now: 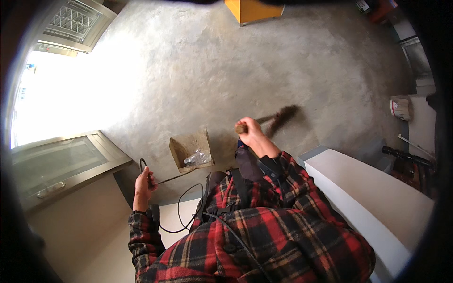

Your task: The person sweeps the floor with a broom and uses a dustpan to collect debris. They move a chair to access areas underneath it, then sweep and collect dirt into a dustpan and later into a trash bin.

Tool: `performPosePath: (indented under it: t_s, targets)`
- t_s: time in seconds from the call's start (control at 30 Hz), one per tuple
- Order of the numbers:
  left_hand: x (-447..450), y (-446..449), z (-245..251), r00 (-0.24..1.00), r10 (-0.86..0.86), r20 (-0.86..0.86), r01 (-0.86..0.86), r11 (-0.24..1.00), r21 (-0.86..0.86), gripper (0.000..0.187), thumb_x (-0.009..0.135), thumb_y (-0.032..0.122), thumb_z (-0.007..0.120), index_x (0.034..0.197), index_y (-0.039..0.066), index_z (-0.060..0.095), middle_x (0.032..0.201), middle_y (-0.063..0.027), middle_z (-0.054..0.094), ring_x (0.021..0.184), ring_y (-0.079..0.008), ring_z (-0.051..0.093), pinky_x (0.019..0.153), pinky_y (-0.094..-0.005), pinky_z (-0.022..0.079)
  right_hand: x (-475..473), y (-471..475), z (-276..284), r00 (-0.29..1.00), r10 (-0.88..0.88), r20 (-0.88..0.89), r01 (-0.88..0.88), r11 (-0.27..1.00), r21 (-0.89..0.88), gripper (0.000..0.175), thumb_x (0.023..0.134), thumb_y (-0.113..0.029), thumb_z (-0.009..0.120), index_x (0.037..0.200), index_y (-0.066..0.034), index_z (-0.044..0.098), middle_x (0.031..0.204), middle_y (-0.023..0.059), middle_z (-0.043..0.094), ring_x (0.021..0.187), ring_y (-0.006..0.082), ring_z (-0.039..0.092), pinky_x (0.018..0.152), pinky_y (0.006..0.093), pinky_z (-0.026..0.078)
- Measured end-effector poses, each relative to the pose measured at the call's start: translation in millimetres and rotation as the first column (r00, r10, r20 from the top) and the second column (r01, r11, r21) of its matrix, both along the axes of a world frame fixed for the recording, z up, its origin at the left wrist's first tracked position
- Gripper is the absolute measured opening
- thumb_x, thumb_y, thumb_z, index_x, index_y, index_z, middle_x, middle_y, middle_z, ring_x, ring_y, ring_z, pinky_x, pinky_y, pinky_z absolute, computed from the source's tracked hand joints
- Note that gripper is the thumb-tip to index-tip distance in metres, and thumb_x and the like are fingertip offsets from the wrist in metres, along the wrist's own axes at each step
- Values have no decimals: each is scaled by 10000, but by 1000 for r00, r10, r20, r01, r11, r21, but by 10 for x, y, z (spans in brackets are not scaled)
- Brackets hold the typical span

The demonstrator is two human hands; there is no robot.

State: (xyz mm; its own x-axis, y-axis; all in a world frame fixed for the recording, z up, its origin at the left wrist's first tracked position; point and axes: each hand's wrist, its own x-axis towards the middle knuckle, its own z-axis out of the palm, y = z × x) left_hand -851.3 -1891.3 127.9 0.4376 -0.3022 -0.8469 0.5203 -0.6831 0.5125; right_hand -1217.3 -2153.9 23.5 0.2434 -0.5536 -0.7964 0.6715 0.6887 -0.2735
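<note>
My left hand [143, 187] grips the thin metal rod handle [174, 178] of a dustpan, its hooked end curving up above my fingers. The dustpan [187, 144] rests on the concrete floor, open side away from me, with crumpled clear plastic [199, 157] inside it. In my right hand [252, 133] is the handle of a broom, its round end [241, 128] poking out of the fist. Beyond the hand, to the right of the dustpan, the dark broom head [287, 114] is blurred against the floor.
At left, an open metal-framed door [70, 164] stands beside a bright doorway. A white wall end [364, 177] rises close on my right. A yellow cabinet [258, 10] stands at the far side. A bag [400, 108] sits far right. Black cables [179, 207] hang from my left sleeve.
</note>
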Motion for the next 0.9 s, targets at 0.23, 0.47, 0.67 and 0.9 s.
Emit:
performPosePath:
  t_s: [0.23, 0.47, 0.67, 0.9]
  targets:
    - [-427, -346, 406, 995, 55, 78, -58, 998, 40, 304, 890, 422, 568, 836, 123, 546, 618, 38, 482, 510, -107, 462, 489, -303, 437, -1199, -158, 579, 952, 205, 226, -163, 968, -192, 187, 835, -146, 551, 667, -94, 487, 538, 38, 485, 472, 166, 490, 447, 280, 400]
    - [-702, -635, 397, 994, 28, 103, -40, 993, 110, 281, 901, 399, 552, 855, 122, 530, 627, 32, 487, 545, -116, 482, 519, -325, 447, -2859, 1149, 986, 954, 293, -67, -261, 917, 301, 131, 816, -132, 608, 814, -61, 498, 667, 36, 525, 515, 132, 529, 455, 264, 460]
    - [-685, -924, 385, 998, -18, 55, 9, 988, 156, 274, 901, 386, 545, 873, 114, 527, 618, 34, 481, 529, -115, 487, 518, -323, 473, -2981, 1560, 1031, 798, 448, -403, -507, 860, -48, 199, 837, -184, 582, 710, -46, 517, 623, 48, 510, 566, 167, 515, 512, 262, 443]
    - [-445, -1004, 501, 993, -112, -26, 115, 975, 190, 299, 907, 411, 534, 875, 115, 509, 634, 40, 476, 540, -104, 485, 518, -296, 465, -779, 523, 623, 984, -173, 37, 152, 935, 321, 181, 733, -47, 573, 639, -86, 423, 610, 57, 467, 545, 198, 483, 500, 319, 430]
